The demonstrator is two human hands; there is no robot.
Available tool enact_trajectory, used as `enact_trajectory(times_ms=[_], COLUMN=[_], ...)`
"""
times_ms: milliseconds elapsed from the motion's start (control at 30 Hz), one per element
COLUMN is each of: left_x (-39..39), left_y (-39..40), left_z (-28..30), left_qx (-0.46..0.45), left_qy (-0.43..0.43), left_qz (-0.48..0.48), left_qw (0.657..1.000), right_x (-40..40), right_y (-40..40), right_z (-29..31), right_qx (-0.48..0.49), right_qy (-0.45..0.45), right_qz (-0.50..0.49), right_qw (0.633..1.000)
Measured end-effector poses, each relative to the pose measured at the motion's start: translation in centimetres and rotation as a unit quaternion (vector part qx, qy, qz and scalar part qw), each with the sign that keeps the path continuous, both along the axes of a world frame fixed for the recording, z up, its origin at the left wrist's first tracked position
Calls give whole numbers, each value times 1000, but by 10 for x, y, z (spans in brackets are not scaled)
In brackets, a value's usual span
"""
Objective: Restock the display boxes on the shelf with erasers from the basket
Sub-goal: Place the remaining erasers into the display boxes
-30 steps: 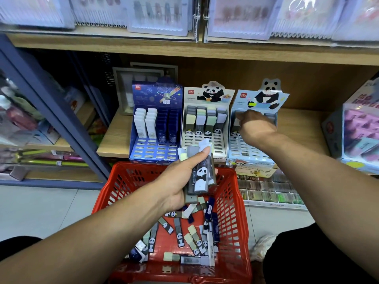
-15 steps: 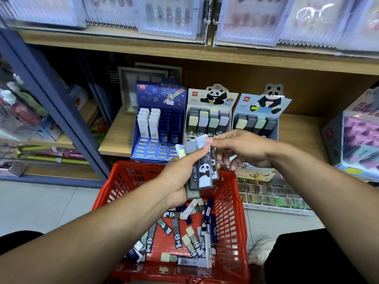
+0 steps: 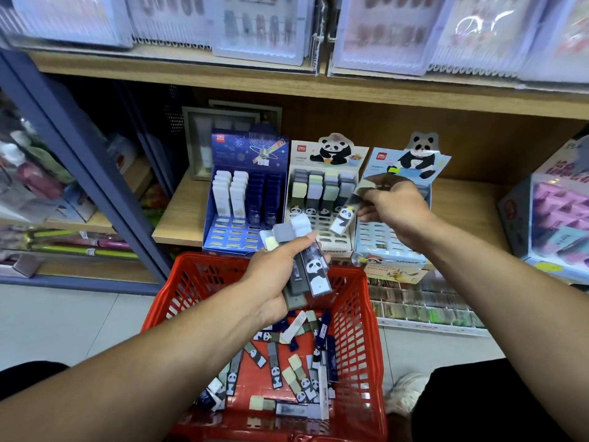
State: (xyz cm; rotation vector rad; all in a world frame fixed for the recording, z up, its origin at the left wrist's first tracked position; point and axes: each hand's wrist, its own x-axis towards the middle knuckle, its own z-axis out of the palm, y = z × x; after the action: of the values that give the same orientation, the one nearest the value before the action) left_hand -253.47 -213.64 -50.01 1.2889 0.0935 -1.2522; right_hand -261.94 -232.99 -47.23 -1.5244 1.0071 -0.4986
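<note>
My left hand (image 3: 274, 277) grips a bundle of panda erasers (image 3: 307, 263) over the red basket (image 3: 357, 317), which holds several loose erasers (image 3: 296, 368). My right hand (image 3: 393, 207) pinches a single panda eraser (image 3: 345, 215) in front of the light blue panda display box (image 3: 392, 247). To its left stand the white panda display box (image 3: 322, 193), with several erasers in its rows, and the dark blue space display box (image 3: 245, 193), which holds white and blue erasers.
All display boxes stand on a wooden shelf (image 3: 178, 218). A pink and blue box (image 3: 557, 218) sits at the right. A blue shelf post (image 3: 79, 161) slants at the left. Trays of small items (image 3: 424, 304) lie low behind the basket.
My right hand has taken one eraser from the bundle in my left hand and carried it up and right toward the light blue box. The left hand has stayed over the basket.
</note>
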Motion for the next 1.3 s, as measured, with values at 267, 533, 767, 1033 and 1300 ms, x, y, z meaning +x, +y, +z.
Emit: enact_trajectory(times_ms=[267,533,767,1033,1300], left_x=[0,-1,-2,-2,0], left_y=[0,1,4,6,10], left_z=[0,5,9,12,14], left_qx=[3,-2,-2,-8,-15], left_qy=[10,7,-1,1,-7], left_qz=[-18,-21,-26,-31,-37], left_qw=[1000,1000,1000,999,999], right_x=[2,2,8,20,19], right_y=[-12,-9,-12,-4,2], right_z=[-24,-29,-27,-26,-31], right_qx=[-308,-339,-335,-372,-388], right_qy=[95,154,192,392,401], right_qz=[26,86,104,147,168], right_qw=[946,924,916,828,812])
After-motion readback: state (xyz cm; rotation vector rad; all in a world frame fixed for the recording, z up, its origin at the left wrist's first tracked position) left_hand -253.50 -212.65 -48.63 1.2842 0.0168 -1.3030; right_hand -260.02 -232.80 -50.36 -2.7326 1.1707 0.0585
